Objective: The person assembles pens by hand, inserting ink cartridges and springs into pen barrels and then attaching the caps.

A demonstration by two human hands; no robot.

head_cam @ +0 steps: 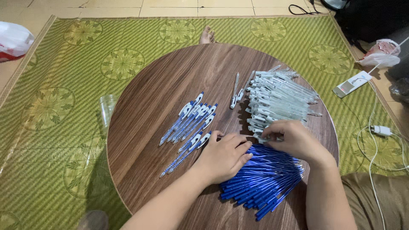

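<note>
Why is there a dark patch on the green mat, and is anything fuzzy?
Head view: light from the right throws the round table's shadow onto the green mat at lower left; a soft sheen lies on the wood near the far edge; the left hand and right hand look sharp; the grey shape at the bottom edge is blurred.

A white plastic bag [13, 39] with a bit of red lies at the far left edge, on the floor beside the green mat. Another plastic bag [381, 53], clear with pink inside, sits at the far right, past the mat's edge. Just below it lies a white flat device [352, 83] with a small reddish patch.
</note>
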